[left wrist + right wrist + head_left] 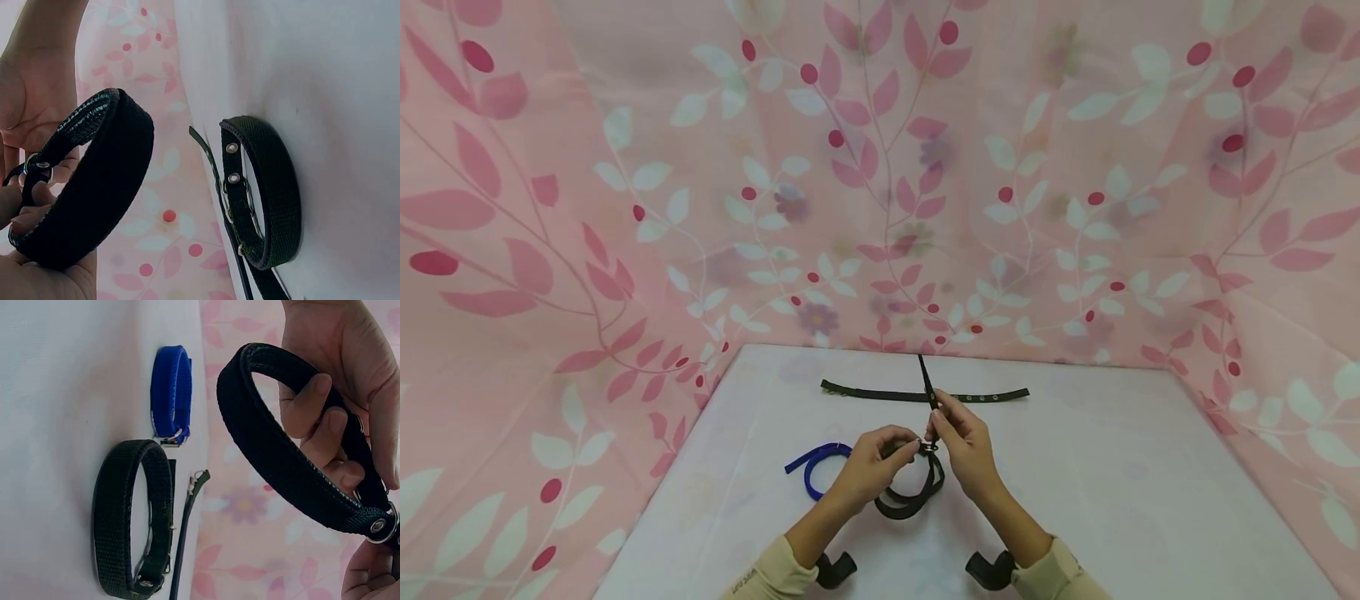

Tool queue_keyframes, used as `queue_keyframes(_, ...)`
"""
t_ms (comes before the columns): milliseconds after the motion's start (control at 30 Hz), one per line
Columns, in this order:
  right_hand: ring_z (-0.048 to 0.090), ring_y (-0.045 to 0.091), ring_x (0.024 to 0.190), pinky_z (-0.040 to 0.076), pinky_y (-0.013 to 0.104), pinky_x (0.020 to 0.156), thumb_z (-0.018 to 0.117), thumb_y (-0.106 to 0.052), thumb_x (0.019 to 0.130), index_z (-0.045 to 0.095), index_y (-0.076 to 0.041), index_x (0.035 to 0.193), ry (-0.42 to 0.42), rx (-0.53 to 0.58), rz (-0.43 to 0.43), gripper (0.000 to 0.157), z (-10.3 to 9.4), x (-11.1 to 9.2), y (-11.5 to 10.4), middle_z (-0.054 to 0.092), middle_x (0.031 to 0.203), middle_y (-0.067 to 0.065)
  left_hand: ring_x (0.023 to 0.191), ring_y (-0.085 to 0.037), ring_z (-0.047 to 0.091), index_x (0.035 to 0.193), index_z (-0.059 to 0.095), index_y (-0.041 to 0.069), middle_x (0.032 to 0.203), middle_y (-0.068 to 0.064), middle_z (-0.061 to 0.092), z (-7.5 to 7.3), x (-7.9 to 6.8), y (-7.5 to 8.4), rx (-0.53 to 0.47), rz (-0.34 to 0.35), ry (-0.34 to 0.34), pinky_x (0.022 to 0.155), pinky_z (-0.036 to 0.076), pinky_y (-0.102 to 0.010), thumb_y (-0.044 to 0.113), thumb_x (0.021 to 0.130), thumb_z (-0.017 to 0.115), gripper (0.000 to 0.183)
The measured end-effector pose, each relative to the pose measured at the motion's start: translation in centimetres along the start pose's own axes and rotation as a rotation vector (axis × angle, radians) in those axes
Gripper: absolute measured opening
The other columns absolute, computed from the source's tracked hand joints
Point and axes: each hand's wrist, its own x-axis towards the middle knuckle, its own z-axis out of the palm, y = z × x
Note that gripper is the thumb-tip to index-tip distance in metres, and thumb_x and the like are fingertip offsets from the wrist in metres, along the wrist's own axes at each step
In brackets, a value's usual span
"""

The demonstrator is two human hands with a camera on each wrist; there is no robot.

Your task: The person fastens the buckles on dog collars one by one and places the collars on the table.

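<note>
Both hands hold a black padded collar (112, 181), raised off the table and bent into a loop. My left hand (874, 467) grips the loop near its metal ring, with fingertips through it in the right wrist view. Pinched in my right hand (968, 446) is the collar's strap end (924, 375), which points up and away. Beneath the hands, a dark green collar (284, 194) with metal eyelets stands on its edge, buckled into a loop. The hands partly hide the held collar's buckle.
A looped blue collar (809, 479) lies left of the hands. Farther back, a green collar (868, 395) with eyelets stretches nearly straight across the white table (1097, 483). Pink leaf-patterned cloth (880, 167) rises behind and at both sides.
</note>
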Motion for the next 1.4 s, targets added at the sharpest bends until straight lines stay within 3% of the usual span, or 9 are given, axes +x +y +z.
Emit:
queue_keyframes(100,0.058,0.019,0.07,0.053,0.024,0.068,0.053,-0.011,0.102,0.058,0.007,0.13,0.028,-0.031,-0.018,0.033,0.0,0.0,0.0,0.056,0.078,0.018,0.064,-0.01,0.052,0.111,0.069,0.007,0.085,-0.005,0.062,0.1,0.1,0.0,-0.035,-0.033,-0.016,0.054,0.042,-0.019,0.028,0.098,0.063,0.026)
queue_keyframes(267,0.057,0.018,0.065,0.052,0.025,0.063,0.055,-0.011,0.101,0.063,0.005,0.125,0.055,-0.083,-0.033,0.029,0.0,-0.1,0.0,0.056,0.073,0.015,0.076,-0.008,0.056,0.115,0.069,0.006,0.097,-0.004,0.068,0.3,0.0,0.0,-0.023,-0.023,-0.033,0.068,0.047,-0.019,0.028,0.099,0.061,0.028)
queue_keyframes(467,0.06,0.011,0.064,0.054,0.024,0.064,0.059,-0.014,0.1,0.066,0.0,0.124,0.107,-0.123,0.022,0.029,-0.3,-0.2,0.0,0.061,0.071,0.013,0.072,-0.01,0.053,0.115,0.066,0.009,0.093,-0.012,0.064,0.4,-0.2,-0.2,0.015,0.015,0.035,0.059,0.046,-0.018,0.029,0.102,0.056,0.026)
queue_keyframes(667,0.061,0.013,0.065,0.055,0.023,0.063,0.058,-0.014,0.1,0.065,0.001,0.125,0.127,-0.103,-0.008,0.03,-0.2,0.1,-0.2,0.061,0.073,0.016,0.089,-0.009,0.063,0.108,0.072,0.01,0.1,-0.006,0.073,0.6,0.0,-0.4,0.117,0.11,0.103,0.078,0.053,-0.021,0.026,0.098,0.063,0.021)
queue_keyframes(833,0.06,0.011,0.067,0.056,0.023,0.064,0.057,-0.013,0.101,0.062,0.007,0.125,0.093,-0.064,-0.018,0.031,0.1,0.2,-0.3,0.06,0.077,0.017,0.092,-0.008,0.065,0.107,0.073,0.005,0.104,-0.01,0.073,0.6,-0.4,0.6,0.046,0.091,0.081,0.08,0.054,-0.019,0.015,0.092,0.071,0.018)
queue_keyframes(1000,0.059,0.009,0.067,0.055,0.022,0.063,0.057,-0.012,0.1,0.061,0.008,0.125,0.09,-0.066,-0.002,0.032,0.1,-0.1,-0.1,0.06,0.077,0.018,0.094,-0.011,0.068,0.109,0.073,0.002,0.105,-0.01,0.072,0.5,-0.5,0.2,-0.013,0.119,0.058,0.082,0.056,-0.022,0.017,0.089,0.075,0.026)
queue_keyframes(1067,0.059,0.009,0.067,0.055,0.022,0.063,0.058,-0.012,0.1,0.063,0.006,0.124,0.092,-0.068,-0.002,0.03,0.0,-0.2,-0.1,0.061,0.077,0.018,0.096,-0.013,0.068,0.11,0.073,0.003,0.105,-0.01,0.072,0.4,-0.2,-0.8,-0.051,0.115,0.063,0.083,0.056,-0.024,0.021,0.089,0.075,0.028)
queue_keyframes(1200,0.059,0.012,0.064,0.054,0.023,0.062,0.059,-0.01,0.099,0.066,0.001,0.122,0.103,-0.079,0.015,0.026,-0.2,-0.3,-0.2,0.06,0.074,0.015,0.099,-0.016,0.067,0.11,0.074,0.005,0.107,-0.011,0.072,0.2,-0.2,-0.9,-0.143,0.064,0.078,0.086,0.056,-0.026,0.021,0.089,0.075,0.026)
queue_keyframes(1400,0.06,0.013,0.064,0.056,0.025,0.063,0.06,-0.008,0.099,0.07,0.0,0.116,0.074,-0.123,-0.034,0.022,-0.7,-0.4,-0.4,0.059,0.073,0.016,0.101,-0.016,0.068,0.109,0.075,0.006,0.107,-0.011,0.072,-0.2,-0.1,-0.8,-0.236,0.028,0.125,0.089,0.055,-0.026,0.017,0.087,0.076,0.025)
